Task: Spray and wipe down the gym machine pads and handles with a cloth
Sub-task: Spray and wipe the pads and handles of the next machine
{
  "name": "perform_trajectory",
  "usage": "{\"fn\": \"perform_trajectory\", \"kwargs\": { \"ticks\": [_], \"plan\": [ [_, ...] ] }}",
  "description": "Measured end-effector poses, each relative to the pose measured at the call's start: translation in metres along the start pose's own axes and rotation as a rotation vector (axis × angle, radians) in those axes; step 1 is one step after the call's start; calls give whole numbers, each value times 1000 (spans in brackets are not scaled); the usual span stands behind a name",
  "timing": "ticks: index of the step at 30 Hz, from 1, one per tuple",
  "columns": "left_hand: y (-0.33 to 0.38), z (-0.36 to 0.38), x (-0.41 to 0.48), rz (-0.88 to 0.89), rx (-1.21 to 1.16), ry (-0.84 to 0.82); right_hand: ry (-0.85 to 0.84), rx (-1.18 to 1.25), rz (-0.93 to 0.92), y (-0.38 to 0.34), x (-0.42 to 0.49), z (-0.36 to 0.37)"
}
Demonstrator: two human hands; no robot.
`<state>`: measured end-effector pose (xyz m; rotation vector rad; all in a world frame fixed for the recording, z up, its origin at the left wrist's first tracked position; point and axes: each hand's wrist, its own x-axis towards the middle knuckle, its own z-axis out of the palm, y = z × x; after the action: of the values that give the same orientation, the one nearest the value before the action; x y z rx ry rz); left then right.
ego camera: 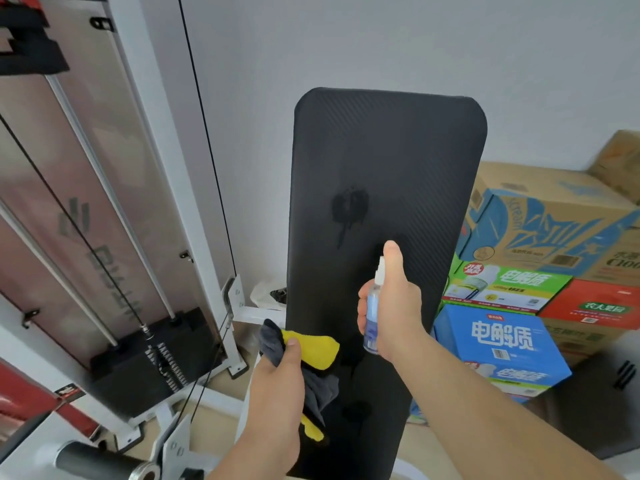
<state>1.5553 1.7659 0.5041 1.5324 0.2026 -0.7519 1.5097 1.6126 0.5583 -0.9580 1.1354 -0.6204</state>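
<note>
Upright spray bottle (373, 327) faces tall pad (381, 161)
right hand (394, 299) grip holds it; left hand (280, 379) grip clutches cloth (313, 346); nozzle (381, 268) part-hidden

The blue box (498, 336) says 电解质 in big white letters. The green box (512, 282) says 电解质 too. The red box (595, 308) has a label reading 农夫果园. A brown carton (540, 216) shows "Scream" in blue, with "C100" lower down on its right.

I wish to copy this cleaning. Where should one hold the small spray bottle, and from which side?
Grip the spray bottle round its clear body, from the side away from the black pad, as the right hand does. It stands upright, nozzle toward the pad, leaving a finger free for the white pump top.
</note>
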Motion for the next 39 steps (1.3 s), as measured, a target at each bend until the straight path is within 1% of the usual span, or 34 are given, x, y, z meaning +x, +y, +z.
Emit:
{"fn": "perform_trajectory", "kwargs": {
  "ticks": [1,3,5,6,7,8,10,11,12,13,14,15,16,17,18,19,20,21,22,24,25,26,27,28,29,30,31,32,33,34,35,36,38,39],
  "plan": [
    [9,0,-4,38,-29,9,-23,-3,43,2,-4,-6],
    [34,3,-16,217,-63,22,-84,0,134,3,-9,-19],
    [70,18,-31,515,-9,-5,-114,5,166,-3,-14,-33],
    [86,29,-36,689,88,-28,-111,7,164,-9,-16,-40],
    [99,42,-36,896,239,-35,-106,6,156,-14,-18,-46],
    [108,54,-28,1120,449,-21,-106,9,148,-20,-21,-52],
    [116,79,6,1433,975,-10,-123,13,144,-29,-25,-64],
    [120,87,27,1530,1224,7,-141,9,146,-33,-26,-70],
    [129,90,42,1589,1416,26,-159,3,148,-36,-27,-73],
    [140,93,51,1646,1524,47,-176,-2,147,-39,-27,-77],
    [155,96,53,1688,1538,81,-191,-5,143,-42,-27,-80],
    [170,101,53,1705,1485,134,-203,-4,142,-45,-26,-83],
    [184,110,52,1680,1404,204,-208,2,141,-48,-25,-85],
    [196,120,50,1613,1328,266,-207,9,136,-50,-23,-86],
    [200,131,47,1545,1283,323,-202,16,127,-51,-22,-87],
    [193,143,43,1530,1286,376,-192,30,118,-53,-20,-89],
    [176,151,41,1575,1325,394,-187,41,106,-54,-19,-89],
    [150,154,40,1664,1397,326,-182,52,97,-55,-20,-90],
    [115,153,48,1789,1499,167,-182,56,86,-56,-20,-92],
    [57,140,72,2015,1730,-270,-183,29,60,-63,-22,-95],
    [48,135,84,2086,1769,-450,-186,-2,49,-68,-23,-95],
    [50,132,93,2173,1722,-571,-194,-27,42,-72,-23,-95],
    [62,131,98,2252,1667,-588,-207,-46,35,-78,-23,-95],
    [83,130,101,2306,1601,-515,-222,-52,30,-84,-23,-95],
    [111,127,100,2304,1589,-342,-236,-53,26,-90,-22,-92],
    [139,121,95,2212,1589,-119,-249,-58,26,-96,-22,-89],
    [164,112,88,2055,1560,92,-259,-68,26,-102,-20,-83],
    [177,106,85,1903,1490,251,-264,-74,21,-108,-19,-76],
    [177,102,83,1790,1393,338,-265,-77,12,-114,-16,-68],
    [165,99,80,1721,1358,387,-270,-82,0,-119,-13,-60],
    [144,96,77,1707,1370,350,-272,-85,-16,-124,-11,-52],
    [121,94,81,1769,1430,255,-270,-84,-35,-128,-10,-45],
    [102,77,92,1861,1667,-38,-258,-81,-60,-135,-6,-33],
    [112,69,98,1899,1748,-113,-250,-76,-63,-137,-3,-30]
  ]
}}
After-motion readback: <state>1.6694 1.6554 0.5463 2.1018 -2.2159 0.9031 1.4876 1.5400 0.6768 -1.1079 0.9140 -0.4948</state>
